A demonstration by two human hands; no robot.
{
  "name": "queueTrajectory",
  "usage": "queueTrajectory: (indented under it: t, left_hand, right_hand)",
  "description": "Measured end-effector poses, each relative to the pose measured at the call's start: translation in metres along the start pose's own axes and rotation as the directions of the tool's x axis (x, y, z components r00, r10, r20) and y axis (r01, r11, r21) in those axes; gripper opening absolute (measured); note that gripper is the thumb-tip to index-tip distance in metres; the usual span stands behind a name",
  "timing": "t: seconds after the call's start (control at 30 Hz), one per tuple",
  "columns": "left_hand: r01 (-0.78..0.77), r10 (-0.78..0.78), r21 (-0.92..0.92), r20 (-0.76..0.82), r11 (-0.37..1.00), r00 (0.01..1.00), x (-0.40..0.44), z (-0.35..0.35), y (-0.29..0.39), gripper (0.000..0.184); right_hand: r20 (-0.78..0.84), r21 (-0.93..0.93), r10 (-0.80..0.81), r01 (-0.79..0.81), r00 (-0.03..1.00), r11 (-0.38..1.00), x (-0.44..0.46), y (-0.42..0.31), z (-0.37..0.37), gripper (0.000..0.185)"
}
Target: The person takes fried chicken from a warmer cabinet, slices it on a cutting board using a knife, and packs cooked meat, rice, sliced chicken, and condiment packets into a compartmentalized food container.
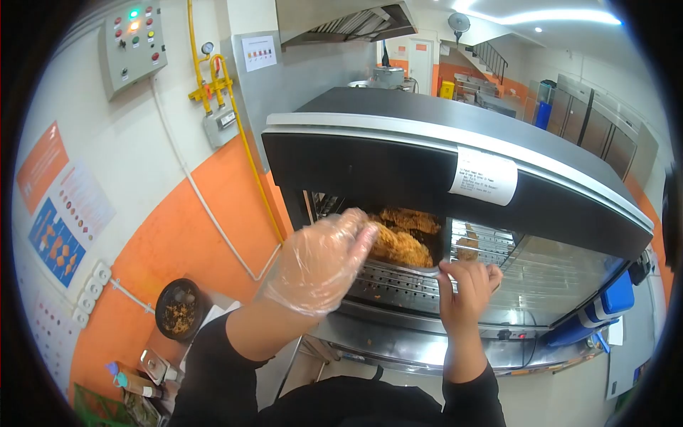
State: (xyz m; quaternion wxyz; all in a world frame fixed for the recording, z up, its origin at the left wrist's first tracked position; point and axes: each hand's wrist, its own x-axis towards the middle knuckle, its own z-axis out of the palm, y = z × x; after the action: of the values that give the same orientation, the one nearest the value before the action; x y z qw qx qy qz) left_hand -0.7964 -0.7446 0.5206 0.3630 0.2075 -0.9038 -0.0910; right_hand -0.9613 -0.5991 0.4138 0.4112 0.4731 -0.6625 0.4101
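My left hand [316,263], in a clear plastic glove, reaches into the front of a dark heated display cabinet [363,164]. Its fingers are curled together, with the thumb against the near end of a golden piece of fried chicken [402,245]; the glove partly hides the contact. More fried chicken [409,219] lies behind it in a dark tray [445,242]. Bare, my right hand [466,288] pinches the tray's front right corner between thumb and fingers. The tray sits at the cabinet opening, over a perforated metal shelf [398,281].
Right of the tray, a wire rack [484,245] carries another fried piece [467,242]. A printed paper [484,176] hangs on the cabinet front. At lower left are a black bowl of crumbs [179,309] and a bottle [135,382]. Yellow gas pipes [245,142] run along the wall.
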Motion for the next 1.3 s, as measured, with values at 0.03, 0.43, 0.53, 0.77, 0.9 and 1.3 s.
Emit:
queueTrajectory:
  t: [0.03, 0.43, 0.53, 0.77, 0.9, 1.3]
  left_hand:
    - [0.042, -0.045, -0.069, -0.047, 0.997, 0.998, 0.001, 0.001, -0.003, 0.018]
    - [0.197, -0.367, -0.890, 0.036, 0.412, 0.930, -0.013, 0.083, -0.073, 0.036]
    - [0.271, -0.416, -0.929, 0.148, 0.253, 0.897, -0.004, 0.093, -0.065, 0.040]
    - [0.260, -0.549, -0.963, 0.254, -0.068, 0.796, 0.006, 0.099, -0.045, 0.054]
    - [0.250, -0.482, -0.959, 0.282, -0.130, 0.829, 0.004, 0.100, -0.045, 0.061]
    - [0.251, -0.495, -0.958, 0.287, -0.140, 0.820, -0.075, 0.070, -0.089, 0.063]
  right_hand:
    - [0.007, 0.003, 0.002, -0.002, 1.000, 1.000, 0.004, 0.001, 0.003, 0.016]
    - [0.024, -0.187, 0.026, -0.021, 0.999, 0.982, 0.029, 0.008, 0.047, 0.017]
    - [0.009, -0.170, 0.042, -0.040, 0.999, 0.985, 0.032, 0.010, 0.060, 0.016]
    - [0.089, -0.185, 0.116, -0.098, 0.989, 0.978, 0.039, 0.012, 0.059, 0.020]
    - [0.088, -0.194, 0.105, -0.087, 0.991, 0.977, 0.028, 0.004, 0.037, 0.036]
    - [-0.228, 0.015, 0.641, -0.655, 0.733, 0.755, -0.149, 0.094, 0.030, 0.047]
